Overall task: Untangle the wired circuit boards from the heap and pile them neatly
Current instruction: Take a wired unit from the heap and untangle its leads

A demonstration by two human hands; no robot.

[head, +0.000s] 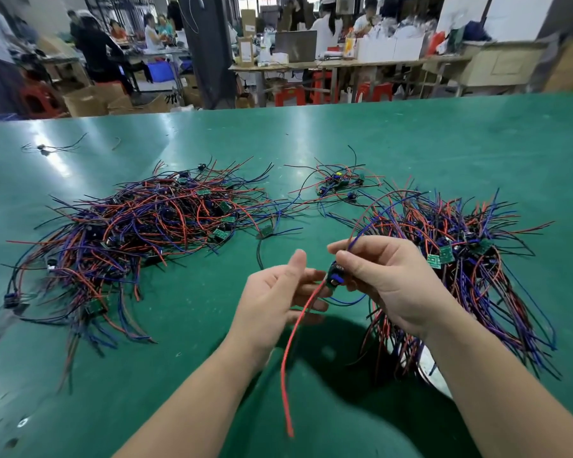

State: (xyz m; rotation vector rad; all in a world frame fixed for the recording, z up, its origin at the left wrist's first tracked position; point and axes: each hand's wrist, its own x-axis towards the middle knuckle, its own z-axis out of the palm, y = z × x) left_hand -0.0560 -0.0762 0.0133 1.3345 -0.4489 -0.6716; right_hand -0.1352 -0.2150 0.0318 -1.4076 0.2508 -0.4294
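A small wired circuit board (334,275) hangs above the green table (179,325) between my two hands. My right hand (387,285) pinches the board and its blue and red wires rising above it. My left hand (278,295) is beside it, fingers loosely curled under the long red wire (291,342) that dangles toward me. A big tangled heap (139,226) of red, blue and black wired boards lies at the left. A second pile (470,259) with wires lying more parallel sits at the right, partly behind my right hand.
A small cluster of several boards (338,183) lies at the back centre, and one single board (265,231) sits between the heaps. A stray wire piece (47,147) lies far left. Beyond the table edge are workbenches, boxes, red stools and seated people.
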